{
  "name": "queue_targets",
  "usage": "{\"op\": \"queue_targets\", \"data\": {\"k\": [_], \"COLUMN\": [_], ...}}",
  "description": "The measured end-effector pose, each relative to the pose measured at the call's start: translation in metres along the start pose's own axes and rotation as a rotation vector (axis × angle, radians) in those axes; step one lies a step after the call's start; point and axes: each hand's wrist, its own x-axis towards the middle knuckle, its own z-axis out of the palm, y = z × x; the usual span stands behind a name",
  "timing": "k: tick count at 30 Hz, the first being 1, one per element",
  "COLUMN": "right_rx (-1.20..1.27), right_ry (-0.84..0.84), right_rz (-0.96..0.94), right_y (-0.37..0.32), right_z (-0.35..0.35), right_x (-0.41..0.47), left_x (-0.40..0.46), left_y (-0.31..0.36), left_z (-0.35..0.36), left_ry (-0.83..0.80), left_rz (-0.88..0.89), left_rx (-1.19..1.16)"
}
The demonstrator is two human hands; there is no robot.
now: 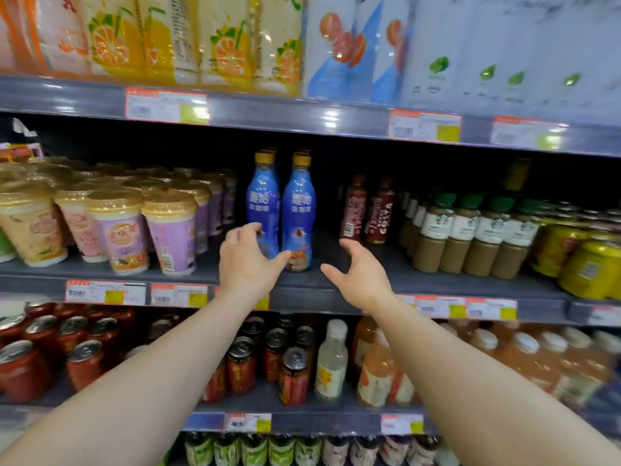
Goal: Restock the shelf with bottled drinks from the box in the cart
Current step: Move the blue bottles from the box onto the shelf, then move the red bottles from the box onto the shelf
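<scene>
"COSTA" reads vertically on a dark red bottle (381, 211).

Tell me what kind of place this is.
Most likely a supermarket drinks aisle: price tags line the shelf edges, with rows of blue bottles, cups and cans facing out.

blue bottles (263, 210): glossy plastic | shelf (336, 294): matt grey | cans (84, 361): shiny metal tops
</scene>
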Motion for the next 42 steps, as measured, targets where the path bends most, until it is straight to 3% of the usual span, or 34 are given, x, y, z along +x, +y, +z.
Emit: {"op": "queue_targets", "data": {"k": [2, 7, 11, 14, 24, 36, 42], "right_rx": [-0.123, -0.493, -0.629, -0.626, -0.571, -0.541, -0.467], "right_ry": [0.016, -0.007, 0.041, 0.057, 0.341, 0.547, 0.526], "right_rz": [-0.004, 0.098, 0.255, 0.43, 0.874, 1.119, 1.16], "right_y": [0.022, 0.118, 0.202, 0.252, 0.387, 0.573, 0.663], "right_z": [-0.026, -0.119, -0.216, -0.281, -0.435, -0.584, -0.607], "right_x": [-0.024, -0.111, -0.2, -0.267, -0.442, -0.466, -0.465], "left_x": [-0.032, -0.143, -0.233, -0.299, -0.48, -0.571, -0.597], "left_y": [0.03, 0.132, 0.232, 0.307, 0.503, 0.7, 0.735], "left_z": [0.011, 0.068, 0.125, 0.155, 0.277, 0.461, 0.549], "left_ry": [-0.095, -0.54, -0.697, -0.762, -0.984, -1.127, -1.222], "left_rz": [0.091, 0.299, 0.515, 0.647, 1.042, 1.202, 1.196], "left_rx": [0.096, 0.314, 0.307, 0.226, 0.059, -0.092, -0.021]}}
